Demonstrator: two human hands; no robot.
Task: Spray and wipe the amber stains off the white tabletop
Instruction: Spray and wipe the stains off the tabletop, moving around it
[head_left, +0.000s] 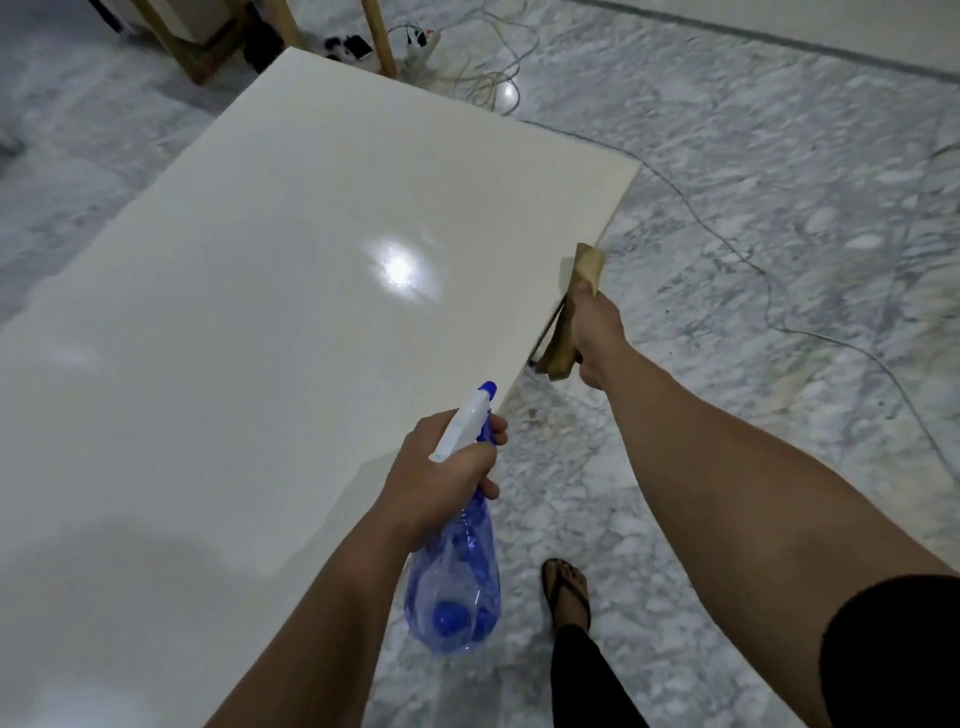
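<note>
Left hand (441, 475) curled round spray bottle (454, 582), nozzle just beyond its fingers; right hand (597, 338) grips tan cloth (563, 322) at tabletop (260, 312) edge; no amber stains visible; suggest long overlapping strokes.

The table (260, 312) stood on the floor (779, 260), left of the person. The left hand (441, 478) held a spray bottle (457, 587) just beyond the table's near right edge. Farther along that edge, the right hand (597, 332) held a cloth (571, 312) against it. Cables (483, 78) lay behind the table.
</note>
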